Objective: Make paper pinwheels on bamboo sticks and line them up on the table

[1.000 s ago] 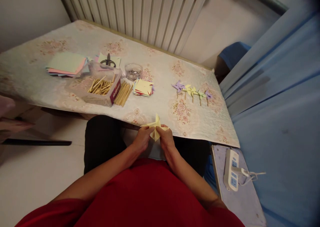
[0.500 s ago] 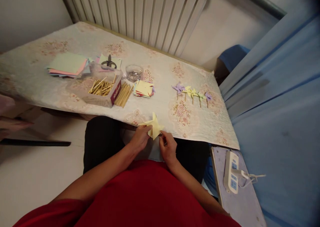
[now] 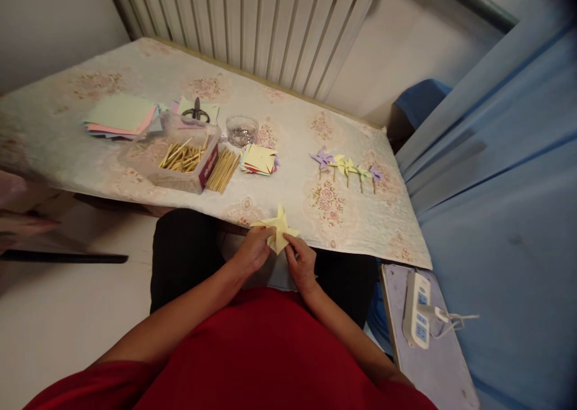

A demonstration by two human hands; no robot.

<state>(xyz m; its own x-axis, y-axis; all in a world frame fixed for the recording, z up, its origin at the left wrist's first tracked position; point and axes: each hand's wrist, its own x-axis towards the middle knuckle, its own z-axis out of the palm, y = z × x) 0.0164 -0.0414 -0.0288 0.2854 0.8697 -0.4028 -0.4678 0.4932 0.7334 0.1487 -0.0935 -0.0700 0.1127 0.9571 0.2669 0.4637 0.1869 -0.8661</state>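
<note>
While a person in a red top (image 3: 270, 350) and dark trousers (image 3: 184, 260) sits at the bottom of the frame, both bare hands meet near the centre, just below the middle. The left hand (image 3: 255, 249) has its grip closed on a folded yellow paper pinwheel (image 3: 280, 222), thumb on top; the right hand (image 3: 302, 261) pinches the pinwheel's right side between thumb and fingers. The pinwheel is held at the near edge of a surface covered in floral cloth (image 3: 279, 193). At lower right, a white power strip (image 3: 419, 314) rests on a small stand. Farther up, left of centre, a bundle of thin sticks (image 3: 223, 171) lies beside a clear plastic box (image 3: 175, 182) holding more sticks. Right of the bundle is a pile of cut paper squares (image 3: 259, 159), yellow uppermost; to the right, five small pinwheels (image 3: 346, 166), purple, yellow and green, lie in a row. Behind are a clear dish (image 3: 229, 128) of tiny shiny pieces, dark scissors (image 3: 196, 114) on paper and, at upper left, stacked coloured sheets (image 3: 121, 114). A pale radiator (image 3: 252, 31) stands along the top.
</note>
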